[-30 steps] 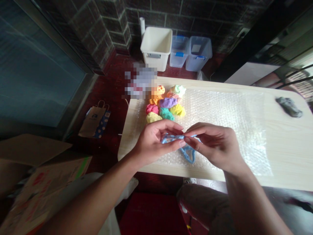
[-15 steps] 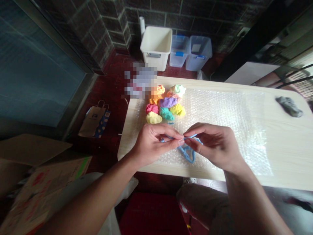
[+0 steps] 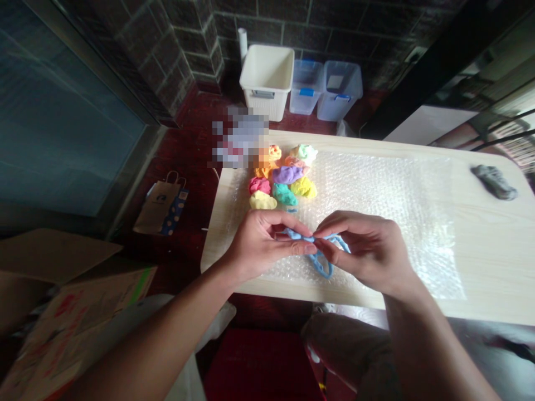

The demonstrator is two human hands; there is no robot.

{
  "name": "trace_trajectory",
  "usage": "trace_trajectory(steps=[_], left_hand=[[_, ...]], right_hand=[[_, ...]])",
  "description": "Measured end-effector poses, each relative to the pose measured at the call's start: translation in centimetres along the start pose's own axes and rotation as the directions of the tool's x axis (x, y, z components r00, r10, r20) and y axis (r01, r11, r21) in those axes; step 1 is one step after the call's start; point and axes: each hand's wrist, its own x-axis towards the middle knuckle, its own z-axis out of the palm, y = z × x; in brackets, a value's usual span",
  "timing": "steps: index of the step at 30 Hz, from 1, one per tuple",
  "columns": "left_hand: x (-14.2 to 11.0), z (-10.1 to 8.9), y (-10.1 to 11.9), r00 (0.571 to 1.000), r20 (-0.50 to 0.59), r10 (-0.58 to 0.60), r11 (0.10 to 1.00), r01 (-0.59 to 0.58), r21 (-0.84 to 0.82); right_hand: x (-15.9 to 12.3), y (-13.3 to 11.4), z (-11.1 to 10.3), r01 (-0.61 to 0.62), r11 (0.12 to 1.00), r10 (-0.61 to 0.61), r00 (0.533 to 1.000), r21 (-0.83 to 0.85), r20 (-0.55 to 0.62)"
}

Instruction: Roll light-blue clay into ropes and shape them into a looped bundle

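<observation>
Both hands meet over the near edge of a sheet of bubble wrap [image 3: 376,189] on a pale wooden table [image 3: 493,267]. My left hand [image 3: 261,245] and my right hand [image 3: 368,248] each pinch a thin rope of light blue clay [image 3: 321,266], fingertips almost touching in the middle. A loop of the rope hangs down onto the wrap below the fingers. Behind the hands lies a cluster of coloured clay lumps [image 3: 286,175]: pink, yellow, teal, purple, orange and pale green.
A grey clay lump [image 3: 495,182] lies at the table's far right. On the floor beyond stand a white bin [image 3: 267,81] and two clear storage boxes [image 3: 328,89]. A paper bag [image 3: 163,209] and cardboard boxes [image 3: 62,312] sit to the left.
The fingertips have dropped slightly and drawn closer together, bunching the blue rope between them; the loop beneath now hangs a little further right.
</observation>
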Motion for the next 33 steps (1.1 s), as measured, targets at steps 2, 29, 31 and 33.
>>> trace_trajectory(steps=[2,29,31,33], left_hand=[[0.07,-0.01,-0.12,1.0,-0.005,-0.005,1.0,0.005,-0.019],[-0.17,0.0,0.57,0.986,0.093,-0.137,0.984,0.146,-0.104],[-0.24,-0.02,0.58,0.985,0.108,-0.132,0.981,0.146,-0.125],[-0.3,-0.05,0.41,0.987,0.106,-0.123,0.982,0.136,-0.128]], right_hand=[[-0.03,-0.09,-0.01,0.021,1.0,-0.021,1.0,-0.023,-0.004],[-0.08,0.35,-0.09,0.017,1.0,-0.017,1.0,-0.007,-0.019],[-0.22,0.49,-0.14,-0.002,1.0,0.002,0.998,-0.011,-0.056],[-0.32,0.58,-0.13,-0.018,1.0,0.016,0.997,-0.024,-0.076]])
